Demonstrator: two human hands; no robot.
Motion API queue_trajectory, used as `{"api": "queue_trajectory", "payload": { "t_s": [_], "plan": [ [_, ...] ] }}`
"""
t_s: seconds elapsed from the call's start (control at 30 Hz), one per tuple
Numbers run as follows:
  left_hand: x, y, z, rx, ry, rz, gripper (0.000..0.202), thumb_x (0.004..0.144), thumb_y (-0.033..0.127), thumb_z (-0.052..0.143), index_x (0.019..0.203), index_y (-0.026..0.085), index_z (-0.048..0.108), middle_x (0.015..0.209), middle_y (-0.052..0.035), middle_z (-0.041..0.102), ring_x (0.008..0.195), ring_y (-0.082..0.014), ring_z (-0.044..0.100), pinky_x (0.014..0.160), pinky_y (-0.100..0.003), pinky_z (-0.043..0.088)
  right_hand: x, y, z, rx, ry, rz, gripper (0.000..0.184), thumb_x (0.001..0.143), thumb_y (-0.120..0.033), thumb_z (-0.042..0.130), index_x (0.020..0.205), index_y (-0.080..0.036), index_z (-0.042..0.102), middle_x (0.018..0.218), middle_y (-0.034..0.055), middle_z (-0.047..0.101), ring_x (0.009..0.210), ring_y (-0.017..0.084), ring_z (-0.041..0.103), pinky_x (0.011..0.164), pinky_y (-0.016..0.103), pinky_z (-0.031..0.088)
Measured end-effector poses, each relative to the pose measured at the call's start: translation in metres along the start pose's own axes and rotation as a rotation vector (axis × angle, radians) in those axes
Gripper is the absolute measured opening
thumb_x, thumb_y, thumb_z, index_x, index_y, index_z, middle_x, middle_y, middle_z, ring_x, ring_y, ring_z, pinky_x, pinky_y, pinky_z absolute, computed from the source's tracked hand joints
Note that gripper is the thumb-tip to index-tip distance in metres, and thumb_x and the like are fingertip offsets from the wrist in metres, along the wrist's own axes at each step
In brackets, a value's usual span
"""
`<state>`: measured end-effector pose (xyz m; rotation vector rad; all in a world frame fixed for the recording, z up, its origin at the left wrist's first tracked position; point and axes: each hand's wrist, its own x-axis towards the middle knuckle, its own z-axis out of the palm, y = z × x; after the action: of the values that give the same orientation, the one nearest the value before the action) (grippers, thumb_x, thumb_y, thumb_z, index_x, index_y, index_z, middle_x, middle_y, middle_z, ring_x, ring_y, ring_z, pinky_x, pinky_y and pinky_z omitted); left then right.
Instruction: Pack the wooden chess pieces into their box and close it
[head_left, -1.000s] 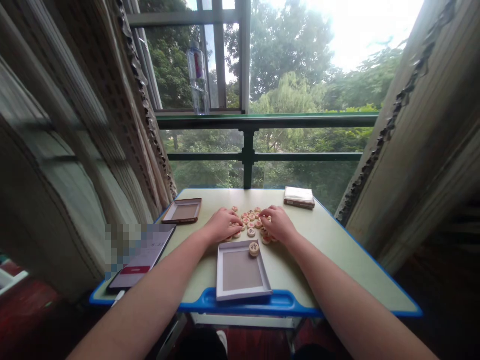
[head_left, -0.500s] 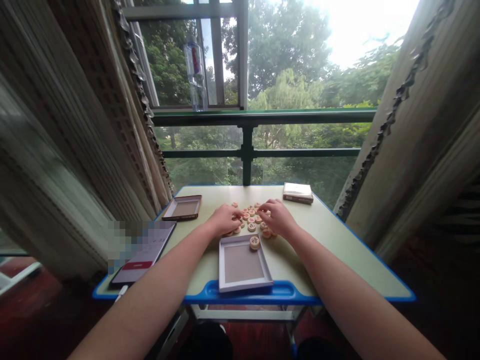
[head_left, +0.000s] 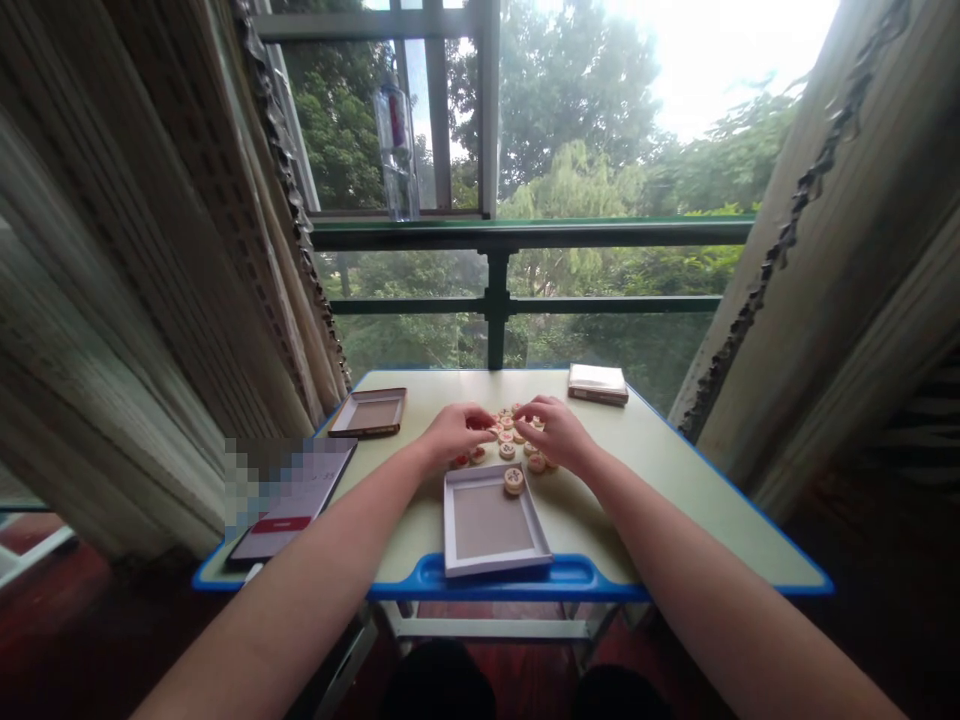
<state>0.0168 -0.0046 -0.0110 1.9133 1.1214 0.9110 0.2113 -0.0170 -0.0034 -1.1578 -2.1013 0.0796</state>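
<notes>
Round wooden xiangqi pieces with red or dark characters lie in a loose cluster point(head_left: 507, 451) in the middle of the table. At the cluster's left side, my left hand point(head_left: 457, 434) has its thumb and fingertips closed around the edge of a piece. Over the right side of the cluster, my right hand point(head_left: 551, 427) has curved, parted fingers, and its palm hides some pieces beneath it. Nearer to me stands a shallow white box tray point(head_left: 450, 530). A small stack of pieces point(head_left: 514, 481) sits in its far right corner.
A brown-edged box lid point(head_left: 369, 430) lies at the far left of the blue-edged table point(head_left: 720, 500). In front of it is a tablet point(head_left: 300, 515), partly blurred. A small box point(head_left: 597, 385) sits at the back right. Behind are a green railing point(head_left: 622, 234) and a plastic bottle point(head_left: 397, 150).
My left hand has moved slightly right and away from me, uncovering red-marked pieces below it. My right hand stays over the cluster. The whole view has shifted a little.
</notes>
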Motion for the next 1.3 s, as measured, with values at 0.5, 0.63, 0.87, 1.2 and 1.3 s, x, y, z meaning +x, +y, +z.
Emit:
{"api": "queue_trajectory", "payload": {
  "t_s": [0.5, 0.63, 0.87, 1.2, 1.3],
  "plan": [
    [-0.009, 0.012, -0.012, -0.485, -0.1, -0.093, 0.039, 0.053, 0.028, 0.078, 0.086, 0.01, 0.066, 0.077, -0.007, 0.066, 0.069, -0.0133, 0.06, 0.066, -0.026, 0.046, -0.006, -0.019, 0.0, 0.065, 0.043, -0.231, 0.016, 0.072, -0.03, 0.064, 0.085, -0.02, 0.064, 0.076, 0.0051, 0.063, 0.076, 0.018, 0.051, 0.071, 0.032, 0.044],
    [-0.011, 0.017, -0.012, -0.486, -0.109, -0.08, 0.042, 0.053, 0.029, 0.078, 0.087, 0.008, 0.065, 0.081, -0.0094, 0.067, 0.07, -0.0141, 0.06, 0.067, -0.027, 0.047, -0.006, -0.023, -0.002, 0.115, 0.013, -0.242, 0.014, 0.074, -0.027, 0.061, 0.087, -0.021, 0.063, 0.071, 0.0029, 0.062, 0.071, 0.017, 0.051, 0.067, 0.03, 0.045],
    [-0.014, 0.039, -0.019, -0.263, -0.042, -0.05, 0.04, 0.062, 0.033, 0.072, 0.093, 0.009, 0.064, 0.086, -0.0123, 0.068, 0.073, -0.0159, 0.062, 0.063, -0.026, 0.048, -0.006, -0.026, -0.007, 0.214, 0.074, -0.127, 0.021, 0.071, -0.033, 0.062, 0.086, -0.019, 0.063, 0.069, 0.0042, 0.061, 0.067, 0.016, 0.055, 0.061, 0.029, 0.046],
    [-0.054, 0.05, -0.006, -0.17, 0.089, 0.155, 0.042, 0.065, 0.034, 0.069, 0.097, 0.009, 0.064, 0.09, -0.0125, 0.068, 0.077, -0.0178, 0.063, 0.068, -0.028, 0.05, -0.02, -0.063, -0.029, 0.321, -0.042, 0.042, 0.026, 0.071, -0.038, 0.059, 0.087, -0.017, 0.064, 0.073, 0.0049, 0.067, 0.064, 0.015, 0.059, 0.057, 0.025, 0.045],
    [-0.066, 0.047, -0.003, -0.135, 0.073, 0.194, 0.04, 0.065, 0.037, 0.067, 0.095, 0.01, 0.065, 0.092, -0.0118, 0.067, 0.078, -0.0174, 0.062, 0.068, -0.028, 0.05, -0.032, -0.068, -0.03, 0.311, -0.06, 0.006, 0.026, 0.072, -0.036, 0.059, 0.089, -0.018, 0.064, 0.075, 0.0038, 0.066, 0.064, 0.014, 0.057, 0.058, 0.025, 0.044]
  ]
}}
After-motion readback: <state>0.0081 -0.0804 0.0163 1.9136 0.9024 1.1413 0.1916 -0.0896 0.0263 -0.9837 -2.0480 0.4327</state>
